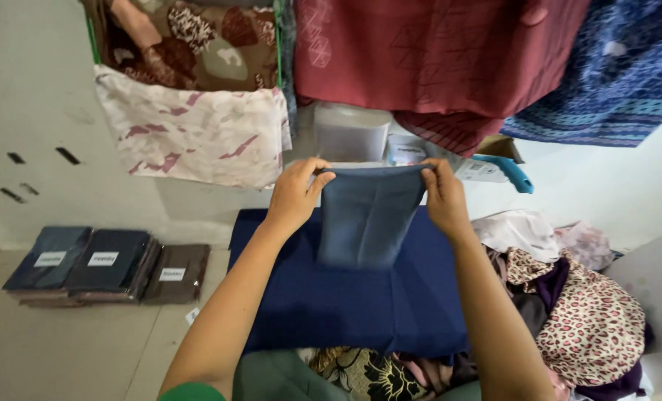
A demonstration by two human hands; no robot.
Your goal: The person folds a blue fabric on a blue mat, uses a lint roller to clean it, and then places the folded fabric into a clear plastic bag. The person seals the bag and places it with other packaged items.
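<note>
The folded blue cloth (366,215) hangs above the navy sheet (361,304), pinched at its top corners by the left hand (295,194) and right hand (442,197). Keeping both corners level should, probably, keep the fold square.

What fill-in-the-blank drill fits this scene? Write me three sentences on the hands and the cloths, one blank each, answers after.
1. The left hand and the right hand hold up a folded blue-grey cloth by its top ____.
2. Under the held cloth lies a larger flat cloth coloured dark ____.
3. The stacks of folded dark fabric on the floor each carry a ____ label.

Missing words: corners; blue; white
</note>
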